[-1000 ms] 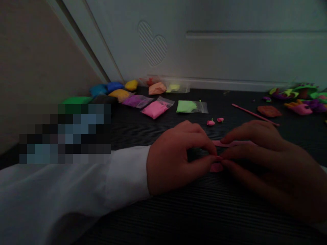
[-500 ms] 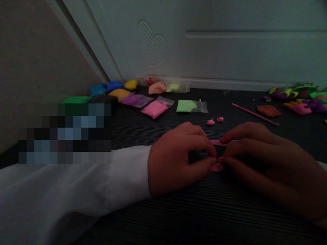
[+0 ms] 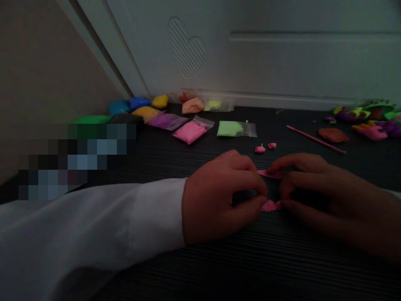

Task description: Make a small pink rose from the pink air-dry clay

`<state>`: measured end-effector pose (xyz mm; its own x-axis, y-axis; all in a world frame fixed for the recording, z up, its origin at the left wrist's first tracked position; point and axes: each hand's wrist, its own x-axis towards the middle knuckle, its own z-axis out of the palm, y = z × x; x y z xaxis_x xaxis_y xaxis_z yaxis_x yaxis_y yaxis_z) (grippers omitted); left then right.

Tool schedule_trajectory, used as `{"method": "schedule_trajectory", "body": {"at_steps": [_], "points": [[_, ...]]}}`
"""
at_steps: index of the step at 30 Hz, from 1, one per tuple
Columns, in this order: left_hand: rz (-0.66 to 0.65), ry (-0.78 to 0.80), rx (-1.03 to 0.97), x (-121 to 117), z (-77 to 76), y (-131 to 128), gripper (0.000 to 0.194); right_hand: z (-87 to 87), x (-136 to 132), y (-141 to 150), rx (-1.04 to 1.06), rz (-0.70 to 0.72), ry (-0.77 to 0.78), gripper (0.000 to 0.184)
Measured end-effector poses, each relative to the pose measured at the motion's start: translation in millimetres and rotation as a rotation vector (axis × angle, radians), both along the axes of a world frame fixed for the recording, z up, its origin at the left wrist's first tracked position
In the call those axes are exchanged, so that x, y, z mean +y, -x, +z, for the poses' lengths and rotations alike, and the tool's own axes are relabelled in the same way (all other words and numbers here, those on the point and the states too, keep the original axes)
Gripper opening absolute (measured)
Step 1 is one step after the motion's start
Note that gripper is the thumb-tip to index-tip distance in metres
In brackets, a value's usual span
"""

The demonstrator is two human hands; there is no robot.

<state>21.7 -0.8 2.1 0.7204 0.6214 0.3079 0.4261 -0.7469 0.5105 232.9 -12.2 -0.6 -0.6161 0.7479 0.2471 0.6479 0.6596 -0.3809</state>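
Thumb and index finger of my left hand [image 3: 225, 196] pinch the left end of a small piece of pink clay [image 3: 270, 205]. My right hand [image 3: 322, 196] pinches the same piece at its right end, so it spans the narrow gap between my fingertips, low over the dark table. A flat pink clay strip [image 3: 265, 172] lies just behind it, partly covered by my right fingers, one of which seems to touch it. Beyond that lie two small pink buds with green stems, a nearer bud [image 3: 260, 149] and a farther bud [image 3: 272, 145].
A pink stick [image 3: 316, 139] and a flat reddish-brown clay piece [image 3: 333, 135] lie at the right. Colourful clay figures [image 3: 372, 131] stand at the far right. Bags of clay, among them a pink bag [image 3: 190, 132] and a light green bag [image 3: 230, 128], line the back left before a white panel [image 3: 282, 71].
My right fingertips have drawn slightly right, away from my left ones, widening the gap. More of the pink clay now shows between them. Both hands still pinch.
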Motion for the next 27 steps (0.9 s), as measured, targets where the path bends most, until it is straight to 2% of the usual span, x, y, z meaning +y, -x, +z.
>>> {"method": "schedule_trajectory", "body": {"at_steps": [19, 27], "points": [[-0.009, 0.007, -0.008, -0.2, -0.3, 0.6, 0.014, -1.9, -2.5, 0.1, 0.039, 0.004, 0.037, 0.007], [-0.083, -0.045, 0.037, -0.3, -1.7, 0.9, 0.018, -1.6, -1.9, 4.0, 0.001, 0.008, 0.018, 0.007]]}}
